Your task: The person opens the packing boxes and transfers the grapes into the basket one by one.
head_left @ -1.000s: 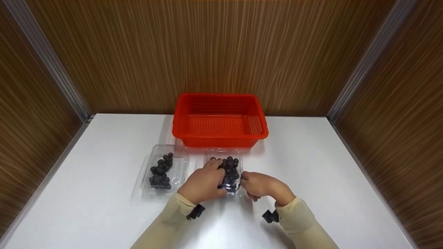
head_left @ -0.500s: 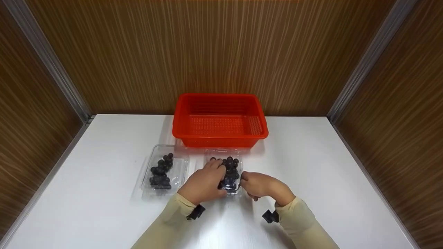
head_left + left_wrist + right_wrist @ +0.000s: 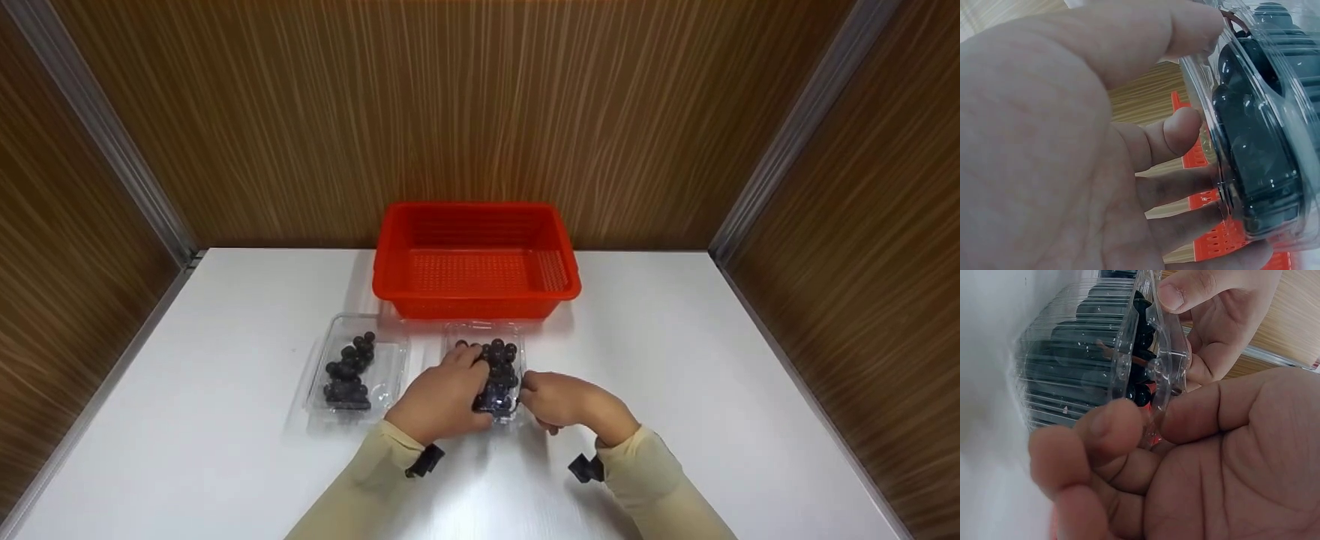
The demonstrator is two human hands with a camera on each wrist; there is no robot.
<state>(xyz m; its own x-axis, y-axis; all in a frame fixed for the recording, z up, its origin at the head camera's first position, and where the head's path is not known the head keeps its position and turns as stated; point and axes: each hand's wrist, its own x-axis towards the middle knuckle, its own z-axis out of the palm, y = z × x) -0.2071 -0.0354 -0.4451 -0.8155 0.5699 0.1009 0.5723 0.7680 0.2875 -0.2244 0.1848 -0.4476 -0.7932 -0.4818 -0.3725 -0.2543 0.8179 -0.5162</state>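
Observation:
A clear plastic fruit box [image 3: 484, 328] holding dark grapes [image 3: 499, 352] stands on the white table in front of the red basket. My left hand [image 3: 441, 397] presses on its top from the left, thumb at the near edge. In the left wrist view those fingers [image 3: 1179, 185] are fairly straight against the plastic. At the box's right side, my right hand [image 3: 559, 399] pinches the rim between thumb and curled index finger, as the right wrist view shows. The left palm covers part of the lid in the head view. Whether the lid is latched I cannot tell.
Left of the hands lies a second clear plastic box [image 3: 386, 375] with a bunch of dark grapes [image 3: 349, 367]. Behind both boxes is a red perforated basket [image 3: 480, 297], with nothing visible inside. Wood-grain panels [image 3: 480, 112] enclose the white table [image 3: 247, 322] at back and sides.
Both hands stay on the same box with hardly any movement. The second box and the basket have not moved.

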